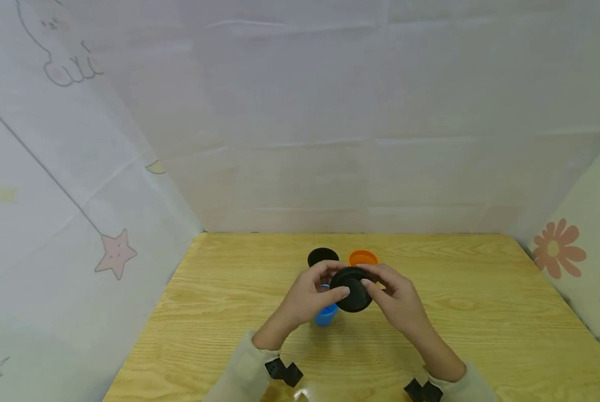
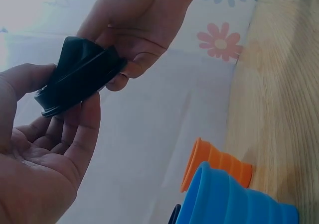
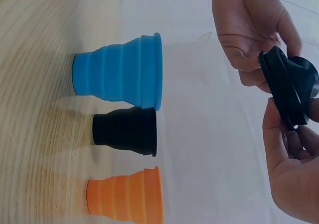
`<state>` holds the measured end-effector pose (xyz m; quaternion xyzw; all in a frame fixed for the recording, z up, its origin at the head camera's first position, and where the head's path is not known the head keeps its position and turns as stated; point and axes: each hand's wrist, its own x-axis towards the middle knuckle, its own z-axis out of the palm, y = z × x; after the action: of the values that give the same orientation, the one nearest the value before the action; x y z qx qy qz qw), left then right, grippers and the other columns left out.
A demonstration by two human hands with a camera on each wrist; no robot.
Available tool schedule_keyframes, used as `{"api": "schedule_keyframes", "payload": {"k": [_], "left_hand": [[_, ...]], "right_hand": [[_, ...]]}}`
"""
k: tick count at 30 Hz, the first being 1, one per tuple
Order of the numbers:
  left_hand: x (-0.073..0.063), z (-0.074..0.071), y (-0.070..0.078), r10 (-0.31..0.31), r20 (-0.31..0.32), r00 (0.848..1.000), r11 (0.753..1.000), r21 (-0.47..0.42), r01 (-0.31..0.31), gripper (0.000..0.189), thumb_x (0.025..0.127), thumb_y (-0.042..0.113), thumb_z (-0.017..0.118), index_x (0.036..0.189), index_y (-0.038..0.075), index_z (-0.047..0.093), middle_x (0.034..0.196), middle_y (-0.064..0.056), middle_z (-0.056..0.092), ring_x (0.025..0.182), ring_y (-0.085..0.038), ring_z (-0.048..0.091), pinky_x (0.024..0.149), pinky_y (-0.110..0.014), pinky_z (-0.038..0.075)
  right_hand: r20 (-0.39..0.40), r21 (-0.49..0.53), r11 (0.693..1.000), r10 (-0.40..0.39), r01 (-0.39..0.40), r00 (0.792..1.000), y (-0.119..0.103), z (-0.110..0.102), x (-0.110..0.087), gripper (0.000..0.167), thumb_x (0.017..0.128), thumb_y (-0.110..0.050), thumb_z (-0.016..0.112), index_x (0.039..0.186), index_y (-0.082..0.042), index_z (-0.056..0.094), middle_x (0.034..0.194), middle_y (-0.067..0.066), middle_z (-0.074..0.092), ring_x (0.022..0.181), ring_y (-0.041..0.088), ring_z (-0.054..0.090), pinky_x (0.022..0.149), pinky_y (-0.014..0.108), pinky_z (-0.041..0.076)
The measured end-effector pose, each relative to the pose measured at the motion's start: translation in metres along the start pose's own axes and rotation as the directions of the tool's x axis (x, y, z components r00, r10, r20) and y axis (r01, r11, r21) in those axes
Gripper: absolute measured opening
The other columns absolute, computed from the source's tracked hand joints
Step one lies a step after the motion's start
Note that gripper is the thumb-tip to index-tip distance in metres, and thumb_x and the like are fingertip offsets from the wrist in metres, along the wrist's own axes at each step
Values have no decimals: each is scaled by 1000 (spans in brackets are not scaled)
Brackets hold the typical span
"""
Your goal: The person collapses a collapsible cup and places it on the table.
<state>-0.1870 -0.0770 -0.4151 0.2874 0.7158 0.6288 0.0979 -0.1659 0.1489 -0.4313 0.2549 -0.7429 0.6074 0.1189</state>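
Note:
Above the table, both hands hold a black collapsible cup (image 1: 352, 302), folded nearly flat and tilted, with its middle pushed out to one side. My left hand (image 1: 305, 296) pinches its left edge, thumb on the near face and fingers behind. On the opposite edge, my right hand (image 1: 399, 301) grips it the same way, as the left wrist view also shows. Below stands an upright, extended blue cup (image 3: 122, 73), partly covered by the left hand in the head view. Farther back are another black cup (image 3: 124, 131) and an orange cup (image 3: 124, 195), both extended and upright.
The wood-grain table (image 1: 219, 312) reaches back to a pale cloth wall (image 1: 300, 167). Printed cloth also hangs along the left and right sides. The three standing cups are grouped near the middle, just beneath and behind the hands.

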Motion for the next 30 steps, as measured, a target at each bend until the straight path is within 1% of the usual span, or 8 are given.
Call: {"api": "schedule_keyframes", "payload": {"k": [2,5,11,15,19,22,25,30], "left_hand": [[0,-1,-1,-9,-11,1000,1000,8,9,44,99,24,68,138,8,57,118,-12,64,104,-21,63,88,-30,57],[-1,-2,-2,-10,-22,1000,1000,14,10,42,99,24,68,138,10,58,118,-11,64,105,-22,62,90,-35,55],[-1,-3,-3,30,-27,999,999,15,-30,41,99,26,68,136,10,60,116,-11,65,105,-23,61,96,-46,51],[-1,-3,-3,46,-24,999,999,23,-46,41,99,27,68,136,10,61,116,-12,66,104,-22,62,96,-46,51],[-1,-3,-3,30,-30,999,999,43,-29,42,99,28,68,137,11,61,116,-10,67,101,-20,61,92,-38,52],[-1,-3,-3,1,-25,1000,999,40,0,42,100,29,67,137,12,61,117,-10,68,99,-20,62,90,-33,53],[-2,-3,-3,-21,-14,1000,999,29,22,42,100,27,67,138,12,60,117,-11,67,100,-21,62,89,-32,54],[-2,-3,-4,-24,-4,1000,999,21,24,43,100,27,67,139,12,59,117,-12,67,100,-21,63,88,-32,55]], "right_hand": [[49,66,997,48,-52,998,-1,-3,0,33,103,-2,56,135,2,60,120,14,61,106,8,63,78,31,62],[124,134,987,74,-90,990,-2,-6,0,38,103,-2,55,141,4,53,130,13,58,114,9,62,87,34,60],[230,249,961,61,-119,971,-2,-11,2,46,101,1,56,146,6,45,135,16,53,117,13,60,88,42,59],[273,304,943,52,-138,960,-2,-12,3,49,102,2,55,147,8,40,139,25,49,121,12,60,90,45,58],[283,295,941,81,-167,956,-3,-12,2,49,102,0,56,148,8,39,140,30,46,123,11,59,93,44,57],[267,259,941,147,-217,952,-4,-12,1,50,101,-4,59,147,4,42,138,27,49,120,10,60,93,42,58],[259,244,935,194,-259,946,-5,-11,1,51,100,-5,62,147,2,44,137,23,51,118,10,61,92,39,58],[275,243,934,194,-263,942,-5,-11,2,50,100,-5,61,146,4,43,136,27,50,116,11,61,91,38,59]]}}
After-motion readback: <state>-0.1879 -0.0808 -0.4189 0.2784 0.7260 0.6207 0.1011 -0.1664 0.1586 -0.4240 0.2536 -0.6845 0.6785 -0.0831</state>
